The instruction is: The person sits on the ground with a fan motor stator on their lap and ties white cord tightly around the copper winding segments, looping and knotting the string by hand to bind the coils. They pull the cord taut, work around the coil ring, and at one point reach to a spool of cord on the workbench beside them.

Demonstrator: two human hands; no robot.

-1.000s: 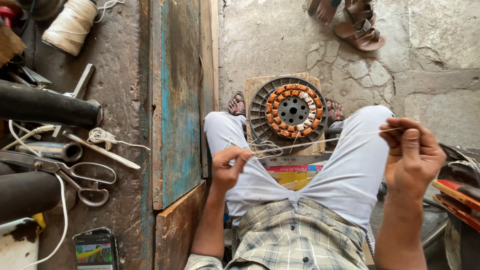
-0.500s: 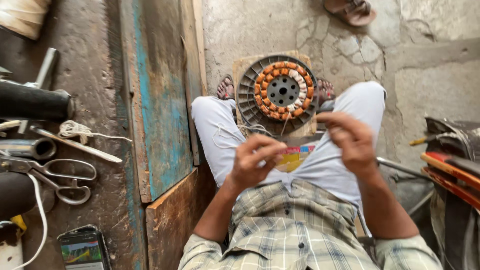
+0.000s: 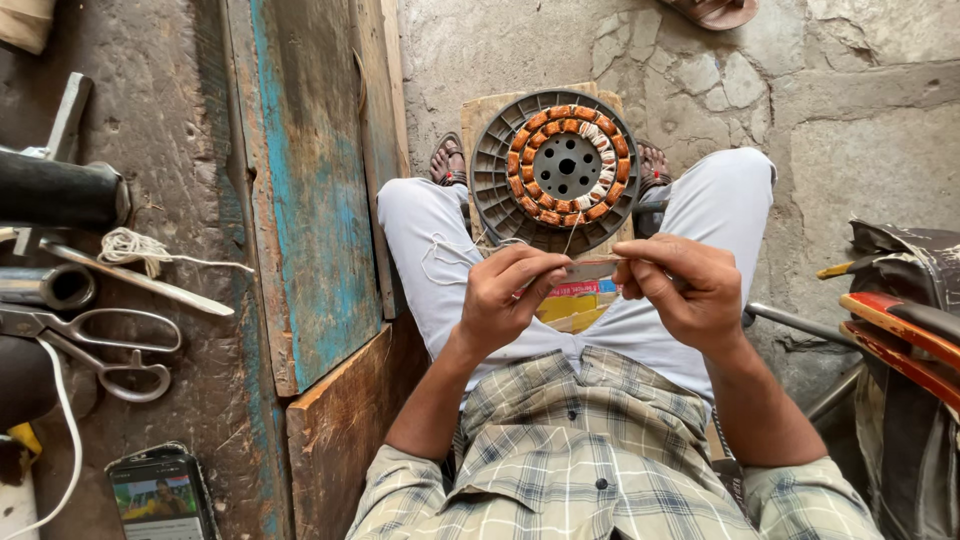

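- My left hand and right hand meet over my lap, fingers pinched shut on the two ends of a small flat pale strip.
- The strip sits level between them, just below the motor stator.
- The stator, ringed with copper coils, rests on a wooden block between my knees.
- Scissors lie on the surface to my left.

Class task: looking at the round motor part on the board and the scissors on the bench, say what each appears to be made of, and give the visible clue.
Round motor part: a dull grey ribbed rim, probably cast metal or plastic, ringed by orange-brown coils that look like copper wire.
Scissors: bare grey metal, likely steel, worn and matt, with no handle covering.
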